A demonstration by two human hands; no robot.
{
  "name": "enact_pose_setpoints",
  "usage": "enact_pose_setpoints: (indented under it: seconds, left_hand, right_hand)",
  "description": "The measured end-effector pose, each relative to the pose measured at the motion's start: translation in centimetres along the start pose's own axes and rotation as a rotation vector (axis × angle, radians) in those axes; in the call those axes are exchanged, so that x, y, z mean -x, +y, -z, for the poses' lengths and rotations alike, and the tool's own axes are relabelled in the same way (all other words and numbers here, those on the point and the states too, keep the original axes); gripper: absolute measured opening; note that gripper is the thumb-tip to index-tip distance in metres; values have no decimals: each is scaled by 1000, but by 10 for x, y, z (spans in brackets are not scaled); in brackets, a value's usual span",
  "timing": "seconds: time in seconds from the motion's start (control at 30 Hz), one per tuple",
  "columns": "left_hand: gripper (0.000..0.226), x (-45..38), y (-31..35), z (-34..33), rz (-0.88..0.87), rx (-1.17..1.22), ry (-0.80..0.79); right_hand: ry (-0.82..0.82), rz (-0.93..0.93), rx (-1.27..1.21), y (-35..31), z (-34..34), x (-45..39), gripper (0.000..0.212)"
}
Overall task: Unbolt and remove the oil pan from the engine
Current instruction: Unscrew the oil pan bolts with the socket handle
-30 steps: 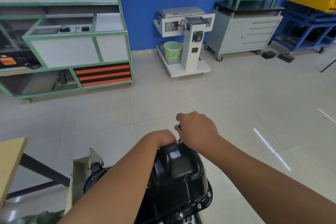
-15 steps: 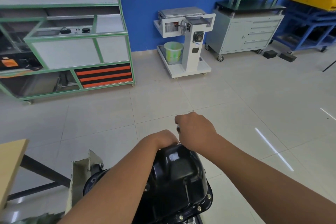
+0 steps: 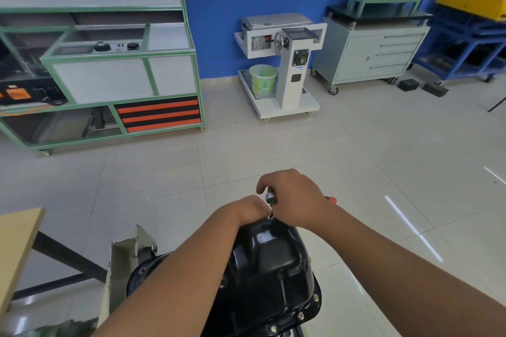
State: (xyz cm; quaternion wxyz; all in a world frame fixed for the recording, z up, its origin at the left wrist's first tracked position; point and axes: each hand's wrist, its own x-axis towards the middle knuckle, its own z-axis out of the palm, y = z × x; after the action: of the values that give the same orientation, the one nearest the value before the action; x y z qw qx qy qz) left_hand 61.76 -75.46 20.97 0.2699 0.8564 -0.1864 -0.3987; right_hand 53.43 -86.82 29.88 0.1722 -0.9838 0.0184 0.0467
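The glossy black oil pan [image 3: 271, 268] sits bottom-up on the engine at the lower middle, with several bolts along its near flange [image 3: 301, 316]. My right hand [image 3: 294, 198] is closed around a ratchet [image 3: 271, 197] at the pan's far edge; its metal head shows by my thumb and a red handle tip [image 3: 332, 200] pokes out to the right. My left hand [image 3: 250, 212] reaches over the pan's far left edge, fingers curled down behind it and hidden. The far bolts are out of sight.
A grey metal engine-stand bracket [image 3: 123, 262] rises left of the pan. A wooden tabletop corner [image 3: 16, 243] sits at the far left. Beyond the tiled floor stand a green-framed bench [image 3: 120, 76], a white engine stand with a green bucket [image 3: 262, 79], and a grey drawer cabinet [image 3: 375, 55].
My right hand has lifted and turned, so the ratchet head and red handle tip now show. My left hand stays at the pan's far edge.
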Motion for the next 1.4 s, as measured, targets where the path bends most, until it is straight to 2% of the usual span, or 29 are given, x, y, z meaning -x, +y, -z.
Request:
enact_pose_setpoints:
  seconds: [0.07,0.13,0.2,0.27,0.3,0.4,0.47,0.5,0.57,0.6,0.67,0.77,0.87,1.0,1.07,1.17,1.23,1.3,1.4]
  left_hand:
    - [17,0,1,0,-4,-10,-11]
    - [25,2,1,-1,-18,-8,-38]
    - [34,4,2,-1,-21,-5,-49]
    - [34,4,2,0,-11,2,-41]
    - [33,4,2,0,-3,6,-36]
    - [28,2,1,0,9,-9,-24]
    - [23,2,1,0,9,-33,-18]
    - [20,2,1,0,11,-44,-20]
    - [23,3,2,0,-3,-61,-44]
    - [29,4,2,0,-11,-72,-58]
    - [35,6,3,0,-20,-69,-65]
    - [32,4,3,1,2,-35,-46]
    - [22,4,2,0,21,-31,-34]
    - [23,3,3,0,18,-31,-51]
    - [20,4,3,-1,22,-45,-63]
    - [23,4,4,-2,43,-35,-70]
    - [20,4,4,-1,69,-10,-63]
    - [15,4,4,-1,90,3,-58]
    - [19,3,4,-1,116,-8,-47]
  right_hand:
    - [59,-38,-3,1,-2,1,18]
    - [115,-96,104,4,-6,0,20]
    - [117,-142,179,7,-8,0,21]
    - [84,-127,186,6,-7,2,11]
    - [69,-95,138,8,-6,3,8]
    - [22,-10,-78,9,-2,7,23]
    - [51,-30,-134,9,-4,7,10]
    - [87,-71,-121,10,-5,7,6]
    - [114,-171,35,11,-8,5,29]
    - [121,-204,129,12,-10,5,33]
    - [137,-200,210,10,-9,6,27]
    - [109,-81,98,12,-9,8,8]
    - [73,13,-81,14,-9,9,24]
    - [134,-60,-250,15,-11,8,26]
    - [151,-92,-162,14,-13,7,20]
    - [122,-147,136,11,-10,6,32]
    - [104,-139,243,8,-7,7,23]
    - [73,-100,255,6,-5,8,8]
    - [35,-7,142,5,-3,9,20]
